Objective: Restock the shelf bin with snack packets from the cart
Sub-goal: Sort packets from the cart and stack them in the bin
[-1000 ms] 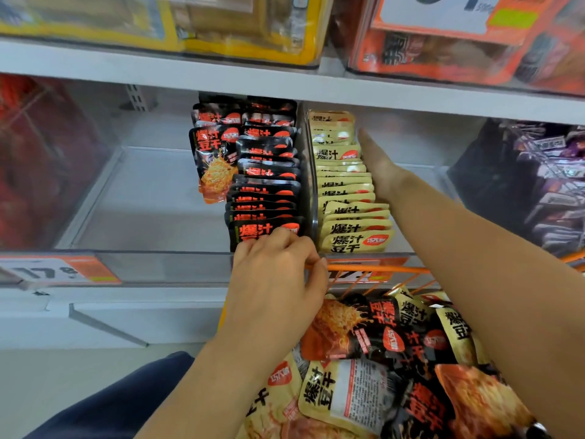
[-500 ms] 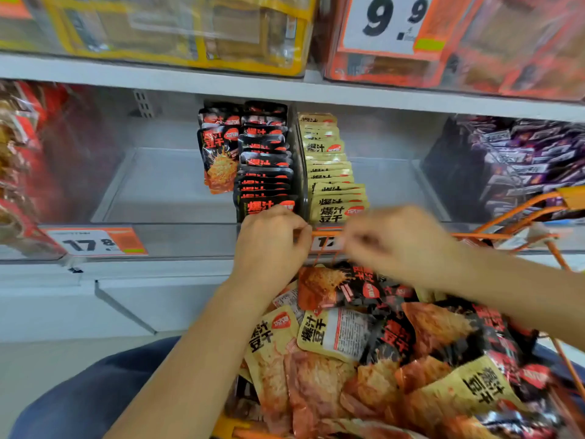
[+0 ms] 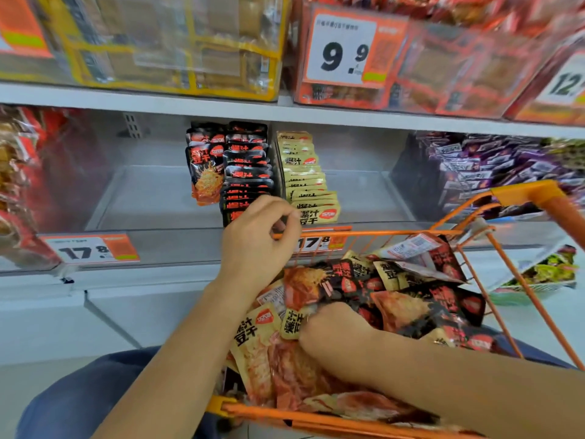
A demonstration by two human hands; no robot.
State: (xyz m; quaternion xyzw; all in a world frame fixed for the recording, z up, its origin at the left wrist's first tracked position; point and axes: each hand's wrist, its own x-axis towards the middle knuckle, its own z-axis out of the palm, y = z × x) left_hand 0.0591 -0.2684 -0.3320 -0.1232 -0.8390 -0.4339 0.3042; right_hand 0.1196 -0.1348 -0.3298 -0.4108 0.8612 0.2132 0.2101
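Snack packets [image 3: 373,289] lie heaped in the orange cart [image 3: 316,423]; black and yellow rows stand in the clear shelf bin [image 3: 177,245]. The left hand [image 3: 256,242], fingers curled, rests at the bin's front by the black row; whether it holds anything I cannot tell. The right hand [image 3: 335,331] reaches among the cart's packets; its fingers are hidden.

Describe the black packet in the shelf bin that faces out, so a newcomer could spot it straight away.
Find the clear shelf bin behind the 17.8 price tag. At its right end stands a front-to-back row of black packets. The one you want, the outward-facing black packet, hangs just left of that row, alone showing its whole front with the orange food picture.
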